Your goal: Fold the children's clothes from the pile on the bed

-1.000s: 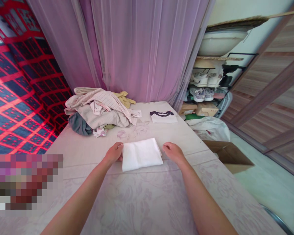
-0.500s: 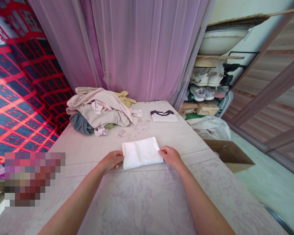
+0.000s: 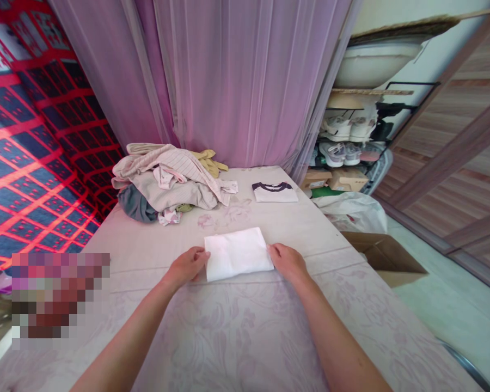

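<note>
A flat, folded white cloth (image 3: 237, 254) lies on a pale floral bedspread (image 3: 228, 337) between the open left hand (image 3: 187, 267) and right hand (image 3: 288, 262), whose fingers press its side edges, squaring it without a clear grip. Further ahead of the hands lie a folded white T-shirt with a navy collar (image 3: 274, 193) and a rumpled pile of clothes (image 3: 167, 185).

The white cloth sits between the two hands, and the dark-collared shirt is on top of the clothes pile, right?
No: the head view shows the dark-collared shirt lying apart from the clothes pile, to its right, not on top.
</note>
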`<state>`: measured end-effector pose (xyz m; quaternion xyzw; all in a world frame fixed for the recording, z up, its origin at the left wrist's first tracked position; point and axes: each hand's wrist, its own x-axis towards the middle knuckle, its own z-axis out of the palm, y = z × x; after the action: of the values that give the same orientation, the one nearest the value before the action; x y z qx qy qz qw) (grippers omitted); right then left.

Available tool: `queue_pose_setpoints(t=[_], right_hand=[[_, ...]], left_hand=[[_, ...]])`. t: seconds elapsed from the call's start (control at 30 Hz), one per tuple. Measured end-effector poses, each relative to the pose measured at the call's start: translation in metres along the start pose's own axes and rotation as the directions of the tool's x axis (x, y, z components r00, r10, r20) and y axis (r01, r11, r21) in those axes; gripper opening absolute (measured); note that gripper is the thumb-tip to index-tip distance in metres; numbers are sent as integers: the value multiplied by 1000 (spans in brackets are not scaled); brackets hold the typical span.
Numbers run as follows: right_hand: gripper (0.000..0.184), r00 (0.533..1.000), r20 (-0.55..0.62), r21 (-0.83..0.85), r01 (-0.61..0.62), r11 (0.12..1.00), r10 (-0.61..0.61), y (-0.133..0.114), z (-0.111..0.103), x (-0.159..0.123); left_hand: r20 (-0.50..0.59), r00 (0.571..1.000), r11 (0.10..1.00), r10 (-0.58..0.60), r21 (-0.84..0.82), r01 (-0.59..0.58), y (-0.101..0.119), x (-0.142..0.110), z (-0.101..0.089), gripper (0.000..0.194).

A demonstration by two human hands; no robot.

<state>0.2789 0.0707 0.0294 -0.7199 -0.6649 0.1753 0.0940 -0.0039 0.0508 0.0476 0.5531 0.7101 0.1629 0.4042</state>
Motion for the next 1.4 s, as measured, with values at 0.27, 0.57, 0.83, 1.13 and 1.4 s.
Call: queue_pose_setpoints(t=[0.27,0.57,0.83,1.13,1.4], right_hand=[[28,969,-122,89,226,970,-214,1,-7,-7],[46,812,-48,10,582,813,-581,25,10,-18],[33,886,-217,185,450,874,-410,-2,-32,-8],[30,986,-58,297,166,940,-155,-17,-10,22],[28,994,-77,234,94,968,-78,5,-8,3]], left_hand=[[129,710,583,692,478,-656,-11,-18,12,45],[164,768,601,619,530,-598,-23,-14,17,53],[-228,852,874,472,-8,-487,8,-10,-9,27],[-245,967,995,72,-51,-87,23,22,0,27],[-213,813,798,541,434,-417,-6,9,9,40]])
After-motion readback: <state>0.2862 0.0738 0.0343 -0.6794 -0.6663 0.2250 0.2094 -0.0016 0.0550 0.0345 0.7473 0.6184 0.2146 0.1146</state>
